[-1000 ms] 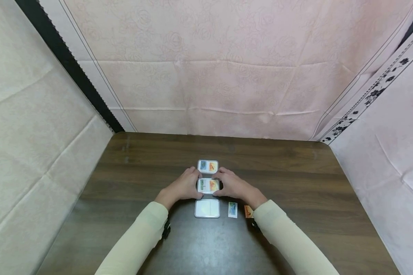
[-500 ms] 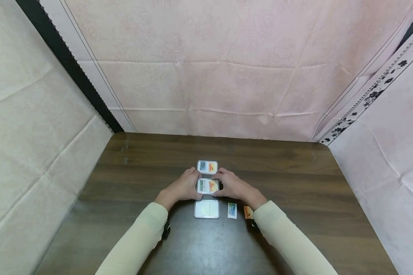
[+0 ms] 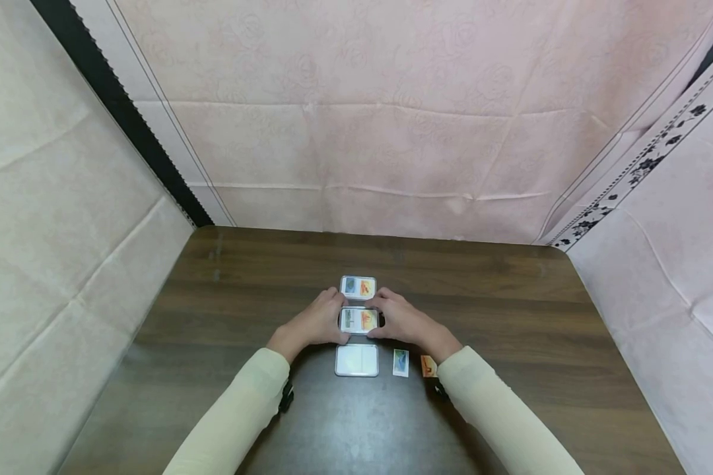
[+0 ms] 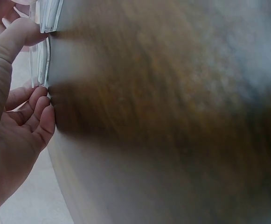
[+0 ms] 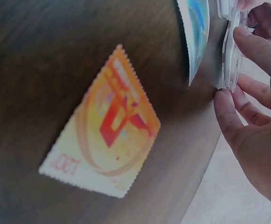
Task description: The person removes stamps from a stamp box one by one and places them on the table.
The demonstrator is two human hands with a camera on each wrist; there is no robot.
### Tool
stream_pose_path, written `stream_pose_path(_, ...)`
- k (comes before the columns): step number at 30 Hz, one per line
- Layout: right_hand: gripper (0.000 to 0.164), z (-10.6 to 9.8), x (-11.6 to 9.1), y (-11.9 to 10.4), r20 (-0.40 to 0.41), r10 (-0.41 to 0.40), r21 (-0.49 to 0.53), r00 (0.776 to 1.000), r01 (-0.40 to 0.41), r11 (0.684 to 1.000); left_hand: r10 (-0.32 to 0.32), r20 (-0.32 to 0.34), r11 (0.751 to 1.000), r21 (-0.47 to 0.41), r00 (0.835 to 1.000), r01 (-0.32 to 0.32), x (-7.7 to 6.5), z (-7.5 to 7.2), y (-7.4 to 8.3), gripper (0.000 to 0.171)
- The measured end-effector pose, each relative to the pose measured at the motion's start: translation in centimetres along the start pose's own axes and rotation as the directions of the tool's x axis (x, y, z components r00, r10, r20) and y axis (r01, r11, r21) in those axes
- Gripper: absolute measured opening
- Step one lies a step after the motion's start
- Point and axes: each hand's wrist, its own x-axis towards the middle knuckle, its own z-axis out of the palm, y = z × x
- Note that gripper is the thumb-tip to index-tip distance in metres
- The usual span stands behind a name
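Observation:
Three clear plastic cases stand in a column on the table in the head view. My left hand (image 3: 315, 321) and right hand (image 3: 407, 322) grip the middle case (image 3: 359, 320) from its two sides, thumbs at the near corners. Two stamps, one greenish and one orange, show inside it. Beyond the fingertips is the far case (image 3: 358, 287), holding a blue and an orange stamp. On the near side lies a case (image 3: 357, 361) with a plain white inside. In the right wrist view the fingers (image 5: 228, 109) touch the case's edge.
A loose blue stamp (image 3: 401, 363) lies right of the near case. An orange stamp (image 5: 107, 126) lies beside my right wrist, partly under the sleeve in the head view. The brown wooden table (image 3: 243, 264) meets pale cloth (image 3: 356, 145) at its back edge.

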Motion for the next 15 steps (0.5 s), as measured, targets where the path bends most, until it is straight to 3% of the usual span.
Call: stream_pose_path(15,0.063,0.07,-0.16,-0.28,0.000,0.027,-0.006,1.000,-0.027,1.000,0.027,-0.004,1.000,-0.014,1.000,-0.027,-0.30,-0.37,-0.35,0.064)
